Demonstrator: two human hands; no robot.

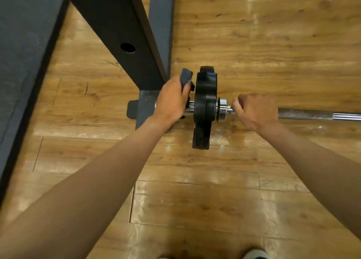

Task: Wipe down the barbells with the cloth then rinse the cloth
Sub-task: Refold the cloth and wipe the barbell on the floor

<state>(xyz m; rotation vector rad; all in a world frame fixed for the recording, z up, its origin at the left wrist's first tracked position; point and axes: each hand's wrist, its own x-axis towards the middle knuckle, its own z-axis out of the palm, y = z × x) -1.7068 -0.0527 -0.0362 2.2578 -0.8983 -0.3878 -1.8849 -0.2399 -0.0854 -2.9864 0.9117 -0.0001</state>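
Note:
A steel barbell [312,114] lies across the wooden floor, with a black weight plate [205,106] near its left end. My left hand [172,100] holds a dark grey cloth [186,78] against the sleeve just left of the plate. Its fingers curl round the cloth and the sleeve. Just right of the plate and collar, my right hand [256,111] grips the bar shaft with curled fingers.
A black rack upright [125,34] with round holes slants from the top left down to a grey base foot [144,106] beside the barbell's left end. A dark mat [23,63] lines the left side. Shoe tips [254,254] show at the bottom edge.

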